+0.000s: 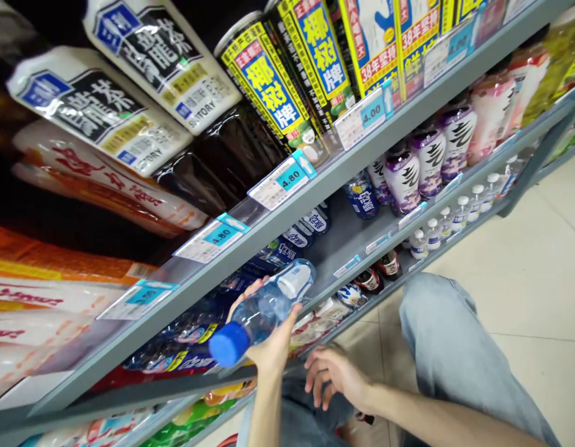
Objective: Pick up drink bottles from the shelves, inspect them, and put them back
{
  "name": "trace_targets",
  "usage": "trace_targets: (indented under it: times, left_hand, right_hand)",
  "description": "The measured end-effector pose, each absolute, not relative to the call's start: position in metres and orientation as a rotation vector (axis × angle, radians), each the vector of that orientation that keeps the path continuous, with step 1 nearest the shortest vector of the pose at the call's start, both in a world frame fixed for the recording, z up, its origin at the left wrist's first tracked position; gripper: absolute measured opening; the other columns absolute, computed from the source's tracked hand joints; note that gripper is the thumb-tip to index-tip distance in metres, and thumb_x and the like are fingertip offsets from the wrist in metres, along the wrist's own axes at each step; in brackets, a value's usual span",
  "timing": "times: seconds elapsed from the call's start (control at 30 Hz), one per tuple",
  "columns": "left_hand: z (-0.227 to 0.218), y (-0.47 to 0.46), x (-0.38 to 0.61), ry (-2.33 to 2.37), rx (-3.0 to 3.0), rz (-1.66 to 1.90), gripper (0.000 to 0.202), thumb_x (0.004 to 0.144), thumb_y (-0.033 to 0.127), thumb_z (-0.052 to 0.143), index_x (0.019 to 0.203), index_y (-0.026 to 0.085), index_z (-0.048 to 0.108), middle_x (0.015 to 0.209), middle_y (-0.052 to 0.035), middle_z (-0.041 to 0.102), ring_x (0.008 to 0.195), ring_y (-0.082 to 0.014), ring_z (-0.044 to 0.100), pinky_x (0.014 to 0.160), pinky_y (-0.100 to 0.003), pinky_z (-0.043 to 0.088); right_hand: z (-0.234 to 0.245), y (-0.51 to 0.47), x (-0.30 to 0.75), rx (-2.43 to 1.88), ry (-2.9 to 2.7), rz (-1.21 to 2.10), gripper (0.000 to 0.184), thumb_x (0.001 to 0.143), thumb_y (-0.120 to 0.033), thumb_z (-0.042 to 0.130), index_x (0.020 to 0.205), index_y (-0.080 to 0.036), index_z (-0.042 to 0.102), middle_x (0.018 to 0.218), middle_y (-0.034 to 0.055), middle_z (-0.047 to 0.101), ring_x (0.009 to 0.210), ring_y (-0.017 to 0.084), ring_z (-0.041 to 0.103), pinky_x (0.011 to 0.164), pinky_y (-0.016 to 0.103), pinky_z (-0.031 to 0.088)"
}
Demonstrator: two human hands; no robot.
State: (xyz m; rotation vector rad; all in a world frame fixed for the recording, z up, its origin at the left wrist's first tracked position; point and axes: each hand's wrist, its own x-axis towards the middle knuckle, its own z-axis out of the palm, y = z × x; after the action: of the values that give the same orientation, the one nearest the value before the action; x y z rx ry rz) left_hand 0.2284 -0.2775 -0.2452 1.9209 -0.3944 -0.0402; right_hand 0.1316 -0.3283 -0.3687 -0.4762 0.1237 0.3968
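My left hand (269,351) is wrapped round a clear bluish plastic bottle (264,308) with a blue cap. The bottle lies tilted, its cap towards me and its base pointing into the middle shelf. Lower and to the right, my right hand (336,374) hangs in front of the shelf edge, holding nothing, with its fingers loosely bent and apart. Behind the held bottle are dark blue labelled bottles (294,237) on that same shelf. More bottles with blue and yellow labels (185,360) lie to the left of my left hand.
The upper shelf edge (287,205) with price tags runs diagonally above my hands. It carries tea bottles (92,112) and yellow-and-black cans (269,81). Purple-labelled bottles (403,180) stand right on the middle shelf, small water bottles (434,233) below. My bent knee (436,316) is close by the shelves.
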Motion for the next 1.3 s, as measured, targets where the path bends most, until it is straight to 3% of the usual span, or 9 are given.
trace_targets:
  times: [0.13,0.2,0.3,0.4,0.53,0.7,0.83,0.97,1.3]
  left_hand:
    - [-0.251,-0.317,0.247,-0.434,1.984,0.227,0.076,0.062,0.048,0.084,0.13,0.032,0.055,0.126,-0.0081,0.066,0.133,-0.0375,0.051,0.11,-0.061,0.043]
    - [-0.257,-0.334,0.257,-0.424,2.025,0.367,0.08,0.057,0.043,0.09,0.127,0.022,0.057,0.119,-0.0107,0.068,0.122,-0.0369,0.059,0.11,-0.058,0.043]
    - [-0.262,-0.355,0.276,-0.455,2.07,0.361,0.075,0.059,0.044,0.09,0.12,0.015,0.059,0.107,-0.0113,0.07,0.101,-0.031,0.069,0.097,-0.048,0.054]
    - [-0.261,-0.372,0.291,-0.548,2.05,0.266,0.068,0.07,0.044,0.083,0.126,0.017,0.056,0.117,-0.0109,0.069,0.106,-0.0257,0.068,0.099,-0.04,0.052]
    - [-0.262,-0.382,0.3,-0.58,2.031,0.269,0.067,0.074,0.044,0.079,0.131,0.02,0.052,0.125,-0.0101,0.066,0.112,-0.0228,0.066,0.103,-0.036,0.049]
    - [-0.274,-0.37,0.303,-0.518,2.27,0.118,0.073,0.063,0.048,0.086,0.122,0.019,0.054,0.117,-0.0122,0.07,0.109,-0.0286,0.068,0.099,-0.042,0.051]
    - [-0.278,-0.367,0.308,-0.46,2.454,-0.076,0.056,0.066,0.051,0.083,0.106,0.018,0.063,0.113,-0.0162,0.072,0.112,-0.0344,0.066,0.1,-0.048,0.047]
    - [-0.277,-0.376,0.316,-0.504,2.469,-0.056,0.057,0.064,0.053,0.083,0.104,0.017,0.064,0.113,-0.0185,0.072,0.115,-0.0374,0.064,0.101,-0.048,0.046]
    - [-0.294,-0.393,0.331,-0.614,2.38,0.043,0.046,0.076,0.04,0.078,0.112,0.018,0.061,0.113,-0.0112,0.073,0.107,-0.0266,0.069,0.097,-0.036,0.051]
  right_hand:
    - [-0.369,-0.324,0.134,-0.517,0.097,0.395,0.041,0.073,-0.054,0.055,0.088,-0.015,0.058,0.066,0.006,0.069,0.041,0.014,0.058,0.037,0.022,0.041]
    - [-0.37,-0.324,0.136,-0.523,0.083,0.387,0.039,0.074,-0.052,0.055,0.087,-0.015,0.057,0.066,0.006,0.069,0.04,0.014,0.057,0.036,0.022,0.041]
    - [-0.374,-0.325,0.138,-0.532,0.07,0.381,0.036,0.076,-0.049,0.053,0.088,-0.016,0.058,0.066,0.0053,0.07,0.041,0.014,0.057,0.038,0.022,0.042]
    - [-0.378,-0.323,0.139,-0.542,0.076,0.375,0.034,0.077,-0.047,0.052,0.088,-0.016,0.058,0.066,0.0041,0.07,0.041,0.013,0.057,0.039,0.022,0.041]
    - [-0.382,-0.318,0.141,-0.534,0.07,0.388,0.034,0.075,-0.048,0.053,0.087,-0.016,0.058,0.066,0.0045,0.07,0.04,0.013,0.056,0.038,0.021,0.041]
    - [-0.376,-0.316,0.139,-0.532,0.081,0.407,0.031,0.07,-0.044,0.055,0.083,-0.016,0.059,0.062,0.0041,0.068,0.038,0.013,0.055,0.034,0.021,0.041]
    - [-0.371,-0.316,0.135,-0.55,0.086,0.417,0.029,0.067,-0.041,0.057,0.081,-0.016,0.06,0.061,0.0038,0.068,0.037,0.012,0.055,0.033,0.02,0.04]
    - [-0.375,-0.312,0.134,-0.575,0.076,0.431,0.027,0.068,-0.039,0.059,0.081,-0.016,0.061,0.061,0.003,0.069,0.038,0.012,0.055,0.034,0.02,0.04]
    - [-0.373,-0.301,0.134,-0.607,0.096,0.459,0.031,0.061,-0.041,0.064,0.08,-0.016,0.059,0.057,0.0014,0.065,0.038,0.012,0.054,0.034,0.02,0.041]
